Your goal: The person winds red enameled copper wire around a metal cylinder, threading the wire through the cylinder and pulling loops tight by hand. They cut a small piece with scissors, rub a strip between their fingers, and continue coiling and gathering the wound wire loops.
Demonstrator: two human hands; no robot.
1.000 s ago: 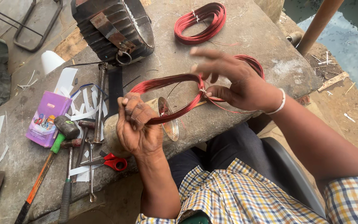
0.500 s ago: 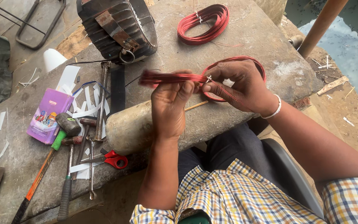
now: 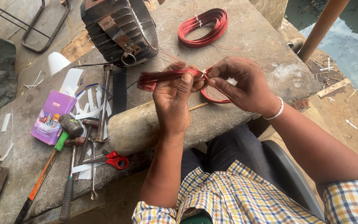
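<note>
A flattened coil of red enamelled wire (image 3: 156,78) is held above a stone slab (image 3: 249,49). My left hand (image 3: 172,101) is shut around the coil's middle, back of the hand toward me. My right hand (image 3: 241,83) pinches the coil's right end, where a pale tie and a loose loop (image 3: 214,96) hang; a white bangle sits on that wrist. A second red wire coil (image 3: 204,27) lies on the slab farther back. A dark ribbed motor housing (image 3: 119,31) stands at the back left.
A pale rounded cylinder (image 3: 135,126) lies near the front edge. Left of it lie a hammer (image 3: 65,130), metal rods, red-handled scissors (image 3: 114,159), white paper strips and a purple packet (image 3: 50,118). The slab's right edge drops to dirt ground and water.
The coil has been pulled from an open loop into a flat bundle. My left hand turned over and closed around it; my right hand came in and pinches its right end.
</note>
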